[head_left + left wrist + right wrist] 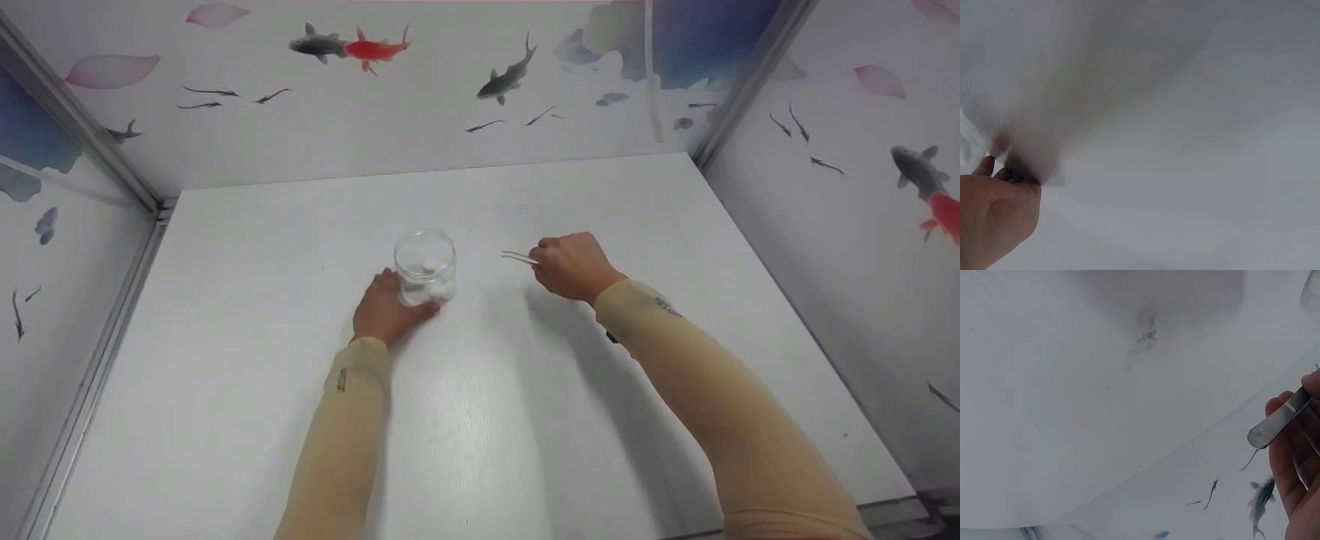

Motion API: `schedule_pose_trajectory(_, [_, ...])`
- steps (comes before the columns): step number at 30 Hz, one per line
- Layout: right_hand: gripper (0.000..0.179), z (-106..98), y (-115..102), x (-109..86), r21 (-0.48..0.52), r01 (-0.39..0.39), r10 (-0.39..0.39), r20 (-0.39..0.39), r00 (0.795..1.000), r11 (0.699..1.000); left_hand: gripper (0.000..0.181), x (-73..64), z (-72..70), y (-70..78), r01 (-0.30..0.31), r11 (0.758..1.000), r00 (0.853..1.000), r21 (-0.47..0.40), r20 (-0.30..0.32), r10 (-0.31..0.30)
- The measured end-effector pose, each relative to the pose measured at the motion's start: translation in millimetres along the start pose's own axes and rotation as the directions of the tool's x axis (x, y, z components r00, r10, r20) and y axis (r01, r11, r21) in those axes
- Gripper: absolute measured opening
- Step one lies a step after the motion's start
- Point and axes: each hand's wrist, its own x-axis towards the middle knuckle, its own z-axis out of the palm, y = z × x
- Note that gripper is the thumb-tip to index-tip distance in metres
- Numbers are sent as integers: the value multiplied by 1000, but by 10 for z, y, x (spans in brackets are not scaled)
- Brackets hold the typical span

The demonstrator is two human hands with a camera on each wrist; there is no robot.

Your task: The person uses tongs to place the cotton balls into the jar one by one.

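A clear round jar [406,279] stands upright on the white table, with no lid visible, and several white balls that look like cotton [435,288] lie inside. My left hand [385,309] holds the jar low on its near left side, thumb across the front. In the left wrist view only part of that hand [999,216] and an edge of the jar [967,152] show. To the right of the jar, my right hand [576,264] pinches metal tweezers [517,256]. Their tips point left toward the jar, apart from it and slightly parted. The right wrist view shows the tweezers' rounded rear end [1275,426].
The white tabletop [225,337] is enclosed by a back panel [420,112] and side panels printed with fish and petals. Metal frame posts [90,120] stand at the corners. Beige sleeves [349,427] cover both forearms.
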Motion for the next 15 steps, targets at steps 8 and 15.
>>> schedule_pose_trajectory(8, [10,152,-57,-87,27,-25,24,22,999,999,111,29,22,-61,-7,1000,1000,7,18,7])
schedule_pose_trajectory(15, [10,262,-117,-120,55,-33,32,33,999,998,109,13,9,-34,5,1000,1000,7,23,-5])
